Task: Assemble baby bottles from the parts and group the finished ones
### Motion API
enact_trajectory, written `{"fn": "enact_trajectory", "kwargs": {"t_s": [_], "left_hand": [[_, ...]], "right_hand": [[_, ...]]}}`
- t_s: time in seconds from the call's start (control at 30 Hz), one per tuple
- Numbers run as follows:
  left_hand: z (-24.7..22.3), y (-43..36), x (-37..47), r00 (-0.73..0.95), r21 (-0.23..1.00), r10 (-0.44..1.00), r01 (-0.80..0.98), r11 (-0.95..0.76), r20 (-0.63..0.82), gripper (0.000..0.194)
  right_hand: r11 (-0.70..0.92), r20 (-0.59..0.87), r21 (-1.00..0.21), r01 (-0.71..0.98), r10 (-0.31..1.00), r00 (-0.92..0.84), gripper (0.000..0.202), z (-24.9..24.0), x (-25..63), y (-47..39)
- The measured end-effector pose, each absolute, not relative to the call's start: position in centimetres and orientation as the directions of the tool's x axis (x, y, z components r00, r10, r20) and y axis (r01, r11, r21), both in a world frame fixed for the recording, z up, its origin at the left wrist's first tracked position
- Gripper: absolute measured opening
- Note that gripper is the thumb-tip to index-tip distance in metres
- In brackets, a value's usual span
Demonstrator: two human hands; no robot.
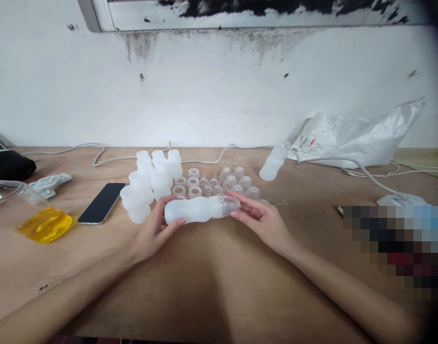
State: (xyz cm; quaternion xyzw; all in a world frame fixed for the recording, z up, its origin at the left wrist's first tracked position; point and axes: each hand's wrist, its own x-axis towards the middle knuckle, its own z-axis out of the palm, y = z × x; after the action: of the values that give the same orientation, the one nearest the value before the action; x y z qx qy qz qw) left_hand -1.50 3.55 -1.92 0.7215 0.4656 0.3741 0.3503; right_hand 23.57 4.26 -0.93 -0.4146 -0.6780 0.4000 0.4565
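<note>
A frosted white bottle with a clear cap lies level between my hands above the table's middle. My left hand is closed round its base, thumb in front. The fingers of my right hand grip the clear cap at the other end. Behind the bottle stand several frosted bottles at the left, then white rings, small clear nipples and clear domed caps in rows. Another capped bottle lies farther back at the right.
On the left are a phone, a clear container with yellow liquid, white packets and a black pouch. A plastic bag and cables lie along the wall. A blurred-out area covers the right edge.
</note>
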Motion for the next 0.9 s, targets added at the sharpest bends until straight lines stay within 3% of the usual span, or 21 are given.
{"fn": "enact_trajectory", "kwargs": {"t_s": [0.47,0.9], "left_hand": [[-2.1,3.7,-2.2,0.397,0.817,0.901,0.452,-0.358,0.175,0.034],[-2.6,3.0,-1.5,0.336,0.865,0.925,0.395,-0.310,0.178,0.035]], "right_hand": [[0.325,0.271,-0.914,0.244,0.934,-0.232,0.036,-1.5,23.2,4.1],[0.382,0.340,-0.885,0.265,0.921,-0.191,0.036,-2.1,22.7,3.5]]}}
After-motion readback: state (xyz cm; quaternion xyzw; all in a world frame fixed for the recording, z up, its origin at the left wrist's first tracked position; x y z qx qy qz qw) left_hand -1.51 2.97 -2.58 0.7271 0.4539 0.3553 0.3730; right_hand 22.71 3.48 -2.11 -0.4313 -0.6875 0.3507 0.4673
